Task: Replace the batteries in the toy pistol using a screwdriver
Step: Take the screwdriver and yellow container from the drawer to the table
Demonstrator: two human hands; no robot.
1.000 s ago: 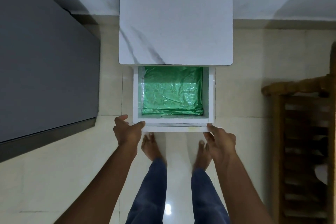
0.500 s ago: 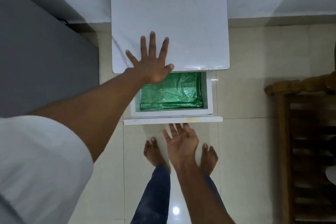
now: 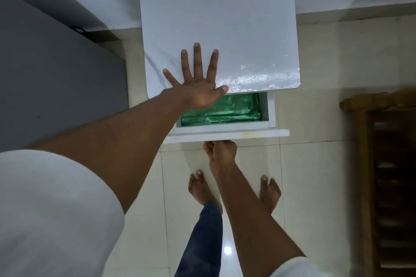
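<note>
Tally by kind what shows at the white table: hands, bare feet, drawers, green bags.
Hands: 2, left hand and right hand
Bare feet: 2
Drawers: 1
Green bags: 1
Total: 6

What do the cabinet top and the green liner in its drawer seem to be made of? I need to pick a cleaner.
Cabinet top: looks like white marble or marble-print laminate; faint grey veins, glossy glare near the front edge. Green liner: likely thin plastic sheet or bag; crinkled, shiny folds.
</note>
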